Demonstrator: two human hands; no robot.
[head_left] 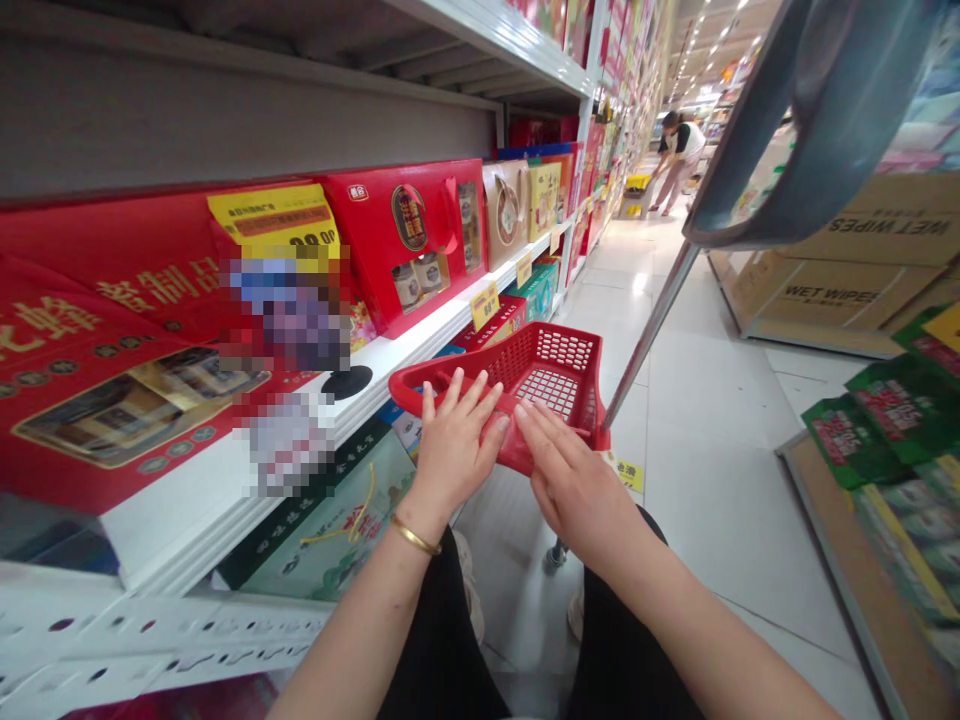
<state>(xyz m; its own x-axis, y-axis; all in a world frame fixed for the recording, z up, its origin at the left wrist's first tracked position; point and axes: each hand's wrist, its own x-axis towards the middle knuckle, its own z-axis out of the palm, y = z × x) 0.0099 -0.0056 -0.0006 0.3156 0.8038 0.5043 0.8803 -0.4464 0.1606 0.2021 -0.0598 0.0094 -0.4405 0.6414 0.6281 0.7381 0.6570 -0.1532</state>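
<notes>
A red plastic shopping basket (pixel 536 350) with a latticed wall stands low in front of my knees, and no goods show in its visible part. My left hand (pixel 457 440) rests on its near rim with the fingers spread. Beside it my right hand (pixel 574 465) lies across the same rim, its fingers stretched out and held together. Neither hand grips anything. A metal pole (pixel 652 320) rises at the basket's right side to a large grey handle (pixel 780 235), close to the camera. A caster (pixel 556 553) shows beneath.
On the left, a white shelf (pixel 405 345) carries red gift boxes (pixel 409 240) and price tags. A green box (pixel 330 530) stands lower. Cartons (pixel 840 290) and green packets (pixel 892 420) line the right side. A person (pixel 679 155) bends over far down the aisle.
</notes>
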